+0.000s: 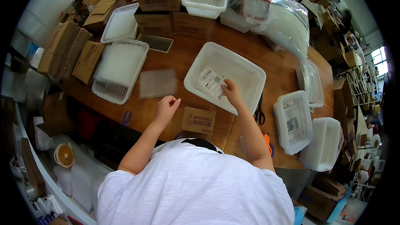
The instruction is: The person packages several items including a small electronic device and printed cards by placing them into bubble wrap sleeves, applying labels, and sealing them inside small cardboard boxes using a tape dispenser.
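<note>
A white perforated plastic basket (254,68) sits on the wooden table in front of me. Inside it lies a white shipping label (211,79) bearing writing and printed codes. My right hand (232,93) reaches over the basket's near side, its fingers gripping the label's right edge. My left hand (165,109) hovers by the table's front edge, fingers curled together, with nothing visible in it. Just beyond it is a flat clear plastic bag (157,82). A small printed cardboard box (198,120) rests between my forearms, close to my body.
Black-handled scissors (260,116) and an orange tool (267,140) lie by my right forearm. White baskets (292,125) stand at right; a basket with white sheets (120,68) and flattened cartons (62,50) are at left. Cardboard boxes (156,22) and a large plastic bag (284,22) occupy the back.
</note>
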A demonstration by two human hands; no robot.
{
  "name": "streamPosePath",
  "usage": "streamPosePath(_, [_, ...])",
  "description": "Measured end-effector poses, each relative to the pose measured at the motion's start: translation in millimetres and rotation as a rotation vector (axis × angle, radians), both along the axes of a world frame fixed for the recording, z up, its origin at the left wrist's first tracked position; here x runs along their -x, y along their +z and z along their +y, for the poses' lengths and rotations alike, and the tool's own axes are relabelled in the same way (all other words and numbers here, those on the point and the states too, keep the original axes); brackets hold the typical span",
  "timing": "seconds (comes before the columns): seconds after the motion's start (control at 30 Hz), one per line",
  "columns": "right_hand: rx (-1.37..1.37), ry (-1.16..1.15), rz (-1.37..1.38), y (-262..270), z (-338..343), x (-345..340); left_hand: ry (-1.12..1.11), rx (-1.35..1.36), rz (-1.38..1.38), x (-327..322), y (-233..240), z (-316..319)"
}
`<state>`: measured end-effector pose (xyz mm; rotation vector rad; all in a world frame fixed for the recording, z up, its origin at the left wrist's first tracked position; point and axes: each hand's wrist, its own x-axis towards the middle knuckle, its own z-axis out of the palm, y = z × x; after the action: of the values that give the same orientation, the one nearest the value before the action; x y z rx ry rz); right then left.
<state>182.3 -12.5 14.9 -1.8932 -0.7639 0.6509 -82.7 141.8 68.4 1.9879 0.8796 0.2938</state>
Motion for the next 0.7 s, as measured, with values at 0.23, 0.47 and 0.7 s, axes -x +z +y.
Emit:
streamPosePath(0.23, [-0.070, 0.187, 0.262, 105.5, -40.6, 65.1, -0.077, 0.448, -0.297, -8.1, 47.1, -10.5])
streamPosePath(0.47, [-0.059, 0.156, 0.321, 128.4, -48.7, 90.5, -0.242, 0.629, -0.221, 18.0, 62.2, -9.0])
streamPosePath(0.7, [0.001, -0.053, -0.777, 117.9, -24.5, 143.4, -0.299, 0.837, -0.287, 33.2, 69.2, -3.2])
